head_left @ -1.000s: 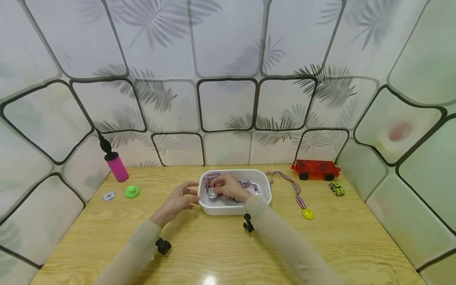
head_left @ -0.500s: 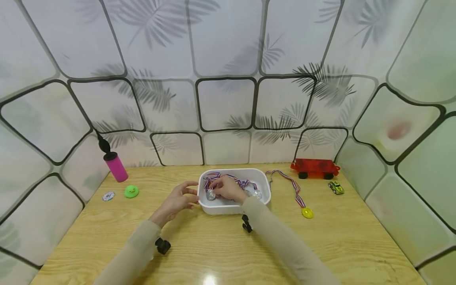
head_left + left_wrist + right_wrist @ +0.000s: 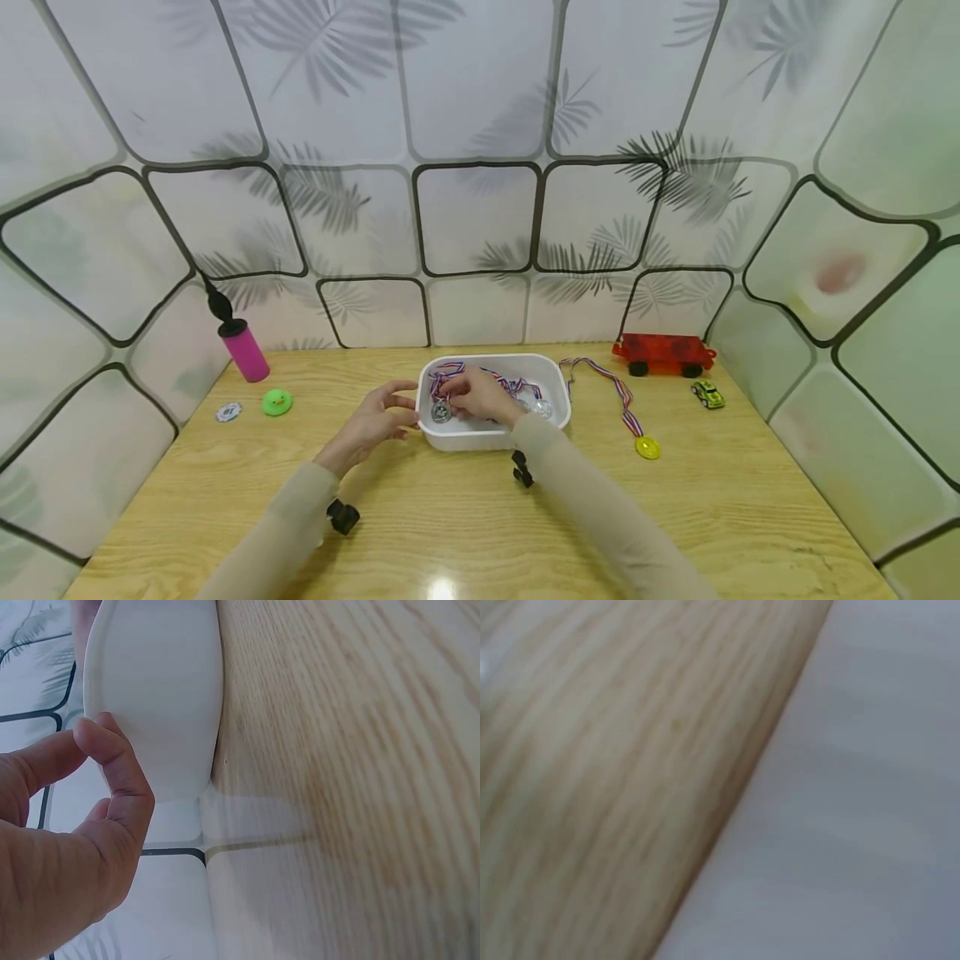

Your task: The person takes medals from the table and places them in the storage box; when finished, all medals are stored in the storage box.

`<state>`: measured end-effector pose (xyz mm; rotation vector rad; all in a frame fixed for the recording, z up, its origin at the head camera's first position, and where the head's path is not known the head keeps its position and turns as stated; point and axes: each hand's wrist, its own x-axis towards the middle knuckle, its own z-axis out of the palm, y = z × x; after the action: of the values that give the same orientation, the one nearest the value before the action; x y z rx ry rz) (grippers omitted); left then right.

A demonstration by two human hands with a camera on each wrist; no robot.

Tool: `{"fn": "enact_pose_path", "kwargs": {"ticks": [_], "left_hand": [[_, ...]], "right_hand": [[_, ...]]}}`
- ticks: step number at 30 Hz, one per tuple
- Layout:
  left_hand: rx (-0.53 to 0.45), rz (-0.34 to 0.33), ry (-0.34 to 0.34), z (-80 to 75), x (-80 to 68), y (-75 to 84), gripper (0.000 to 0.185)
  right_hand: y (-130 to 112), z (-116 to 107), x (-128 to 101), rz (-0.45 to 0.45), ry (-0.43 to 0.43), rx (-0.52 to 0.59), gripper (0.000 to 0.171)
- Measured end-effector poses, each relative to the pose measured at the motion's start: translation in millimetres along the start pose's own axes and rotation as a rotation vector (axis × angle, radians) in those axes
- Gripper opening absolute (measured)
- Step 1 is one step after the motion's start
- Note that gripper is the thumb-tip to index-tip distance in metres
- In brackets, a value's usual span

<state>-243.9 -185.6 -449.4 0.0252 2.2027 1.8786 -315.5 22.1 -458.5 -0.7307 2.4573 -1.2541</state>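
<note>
A white plastic tub stands mid-table, holding several silver medals on red, white and blue ribbons. My left hand holds the tub's left end; the left wrist view shows its fingertips against the rim. Inside the tub, my right hand reaches down with curled fingers, pinching a silver medal near the left wall. Its fingertips are partly hidden. Another silver medal lies at the tub's right end. The right wrist view shows only blurred tabletop and the tub's pale wall.
Right of the tub lies a gold medal with its ribbon stretched behind. A red toy wagon and a yellow-green toy car stand farther right. To the left are a pink pump, a green duck and a round chip.
The silver medal at my right fingertips has shifted slightly left and turned, so its patterned face shows more. My left hand stays on the tub's end.
</note>
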Motion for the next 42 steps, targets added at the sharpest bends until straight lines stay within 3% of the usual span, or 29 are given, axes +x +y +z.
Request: {"fn": "enact_pose_path", "kwargs": {"ticks": [14,19,28,32,42], "left_hand": [[0.004,-0.001,0.001,-1.5,2.5,-2.3,0.057],[-0.001,-0.005,0.002,0.2,1.7,-1.3,0.056],[-0.013,-0.004,0.012,-1.2,-0.5,-2.0,0.056],[-0.017,0.005,0.013,-1.0,-1.7,-2.3,0.056],[-0.051,0.020,0.009,1.8,-2.4,-4.5,0.057]], "right_hand": [[4,-28,-11,-0.038,-0.062,0.181,0.027],[6,-43,-22,-0.080,-0.068,0.180,0.030],[8,-79,-56,-0.065,-0.087,0.178,0.035],[19,-99,-71,-0.085,-0.061,0.204,0.038],[54,-133,-101,-0.039,-0.021,0.214,0.041]]}}
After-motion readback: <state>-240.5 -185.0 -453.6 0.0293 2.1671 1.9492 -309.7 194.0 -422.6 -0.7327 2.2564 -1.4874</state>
